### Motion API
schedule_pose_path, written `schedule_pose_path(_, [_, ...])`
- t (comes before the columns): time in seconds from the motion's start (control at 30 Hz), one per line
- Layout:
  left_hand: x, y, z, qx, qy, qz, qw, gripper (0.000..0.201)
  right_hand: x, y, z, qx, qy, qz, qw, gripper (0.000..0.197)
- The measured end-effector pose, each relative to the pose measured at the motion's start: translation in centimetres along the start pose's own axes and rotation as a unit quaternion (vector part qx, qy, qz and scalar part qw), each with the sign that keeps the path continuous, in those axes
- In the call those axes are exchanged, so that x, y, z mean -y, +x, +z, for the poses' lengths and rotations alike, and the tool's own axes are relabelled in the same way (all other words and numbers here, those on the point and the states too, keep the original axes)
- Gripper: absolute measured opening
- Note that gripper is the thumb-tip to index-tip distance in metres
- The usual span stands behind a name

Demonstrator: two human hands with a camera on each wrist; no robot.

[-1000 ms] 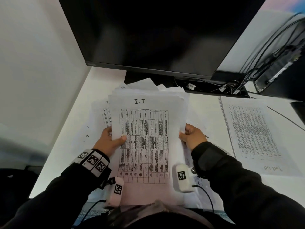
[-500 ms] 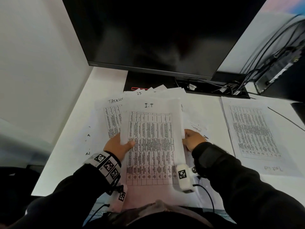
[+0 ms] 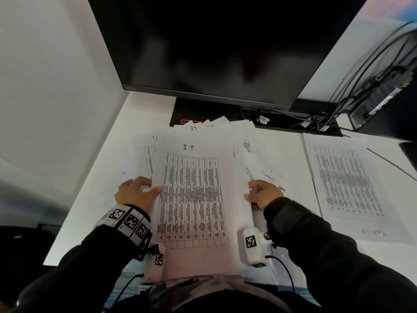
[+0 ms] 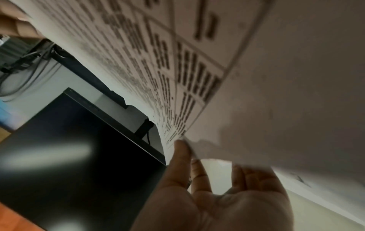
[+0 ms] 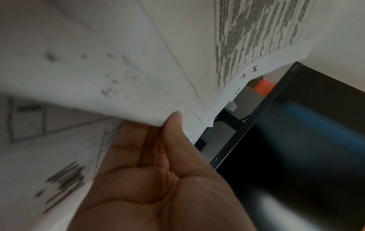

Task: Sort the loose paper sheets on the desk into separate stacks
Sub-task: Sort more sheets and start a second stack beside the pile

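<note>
A sheaf of printed sheets (image 3: 194, 199), topped by a table page marked "I.T", lies in front of me over the desk (image 3: 101, 199). My left hand (image 3: 146, 187) pinches its left edge with the thumb on top. In the left wrist view the left hand (image 4: 197, 164) has its fingers under the sheaf (image 4: 197, 62). My right hand (image 3: 253, 193) grips the right edge, thumb on top and fingers beneath. The right wrist view shows the right hand (image 5: 158, 125) at the paper's edge (image 5: 98, 62). More loose sheets (image 3: 259, 154) fan out under the sheaf.
A separate printed page (image 3: 345, 184) lies flat on the desk to the right, its handwritten heading upside down. A dark monitor (image 3: 214, 41) and its stand (image 3: 203, 111) stand right behind the papers. Cables (image 3: 316, 118) bunch at the back right. A white partition (image 3: 56, 86) borders the left.
The sheaf has come down a little and slid back to the left, covering more of the headed sheet under its left side. Both hands keep their hold on its edges.
</note>
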State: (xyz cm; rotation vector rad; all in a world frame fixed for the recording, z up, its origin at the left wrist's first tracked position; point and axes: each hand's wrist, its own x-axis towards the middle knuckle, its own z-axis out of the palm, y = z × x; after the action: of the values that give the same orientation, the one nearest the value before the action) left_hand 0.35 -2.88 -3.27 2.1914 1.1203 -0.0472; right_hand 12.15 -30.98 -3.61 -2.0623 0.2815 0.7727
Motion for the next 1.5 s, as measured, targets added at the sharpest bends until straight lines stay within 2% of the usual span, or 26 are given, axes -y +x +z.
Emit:
schedule_pose_path(0.13, [-0.8,-0.1,-0.6,0.021,-0.110,-0.023,0.993,0.029,-0.1,-0.1,0.0,-0.004,-0.002,0.008,1.000,0.027])
schedule_pose_path(0.23, [-1.3,-0.3,-0.4,0.048,-0.095,-0.010,0.994,0.033,-0.5,0.4,0.0,-0.008,-0.001,0.003,1.000,0.029])
schedule_pose_path(0.37, [-2.6,-0.8,0.9,0.102,-0.073,0.022,0.992,0.033,0.0,0.1,0.2,-0.009,0.001,-0.001,1.000,0.021])
schedule_pose_path(0.47, [-3.5,-1.4,1.8,0.153,-0.047,0.073,0.984,0.032,0.3,-0.1,-0.1,-0.007,-0.046,0.006,0.999,0.041])
schedule_pose_path(0.57, [-3.9,-1.4,2.4,0.185,-0.037,0.102,0.977,0.027,-0.1,0.0,-0.3,0.013,-0.073,-0.003,0.997,0.025])
schedule_pose_path(0.6, [-3.9,-1.4,2.4,0.188,-0.038,0.104,0.976,0.027,-0.1,0.0,-0.3,0.015,-0.080,-0.005,0.997,0.027])
schedule_pose_path(0.7, [-4.1,-1.4,2.5,0.188,-0.079,0.114,0.972,0.045,0.1,0.0,-0.2,0.012,-0.101,0.002,0.995,0.041])
schedule_pose_path(0.8, [-4.2,-1.8,2.3,0.162,-0.119,0.135,0.970,0.073,0.2,-0.2,-0.1,0.007,-0.094,-0.003,0.996,0.038])
schedule_pose_path(0.97, [-4.0,-1.3,1.9,0.124,-0.167,0.091,0.974,0.098,0.8,-0.8,0.0,-0.010,-0.153,-0.047,0.987,0.026])
schedule_pose_path(1.07, [-3.9,-0.8,1.5,0.119,-0.187,0.035,0.975,0.097,1.1,-1.1,0.3,0.003,-0.187,-0.075,0.979,0.022])
schedule_pose_path(1.13, [-4.1,-0.7,1.3,0.150,-0.133,0.010,0.980,0.093,1.2,-1.5,0.5,0.004,-0.184,-0.089,0.979,0.014])
schedule_pose_path(1.23, [-4.0,-0.7,1.1,0.167,-0.103,0.006,0.981,0.095,1.0,-1.7,0.6,0.000,-0.123,-0.096,0.988,0.008])
schedule_pose_path(1.37, [-3.5,-0.9,0.6,0.162,-0.113,-0.018,0.980,0.107,0.9,-2.0,0.3,-0.006,-0.079,-0.091,0.993,0.012])
schedule_pose_path(1.4, [-3.5,-1.0,0.3,0.155,-0.126,-0.016,0.980,0.105,0.9,-1.9,0.1,-0.011,-0.051,-0.089,0.995,0.013])
schedule_pose_path(1.43, [-3.6,-1.2,0.0,0.149,-0.135,-0.016,0.979,0.103,1.1,-2.0,-0.1,-0.013,-0.015,-0.083,0.996,0.018])
schedule_pose_path(1.5, [-3.8,-1.4,-0.6,0.153,-0.146,-0.009,0.977,0.114,1.3,-2.4,-0.6,-0.013,0.021,-0.087,0.996,0.035])
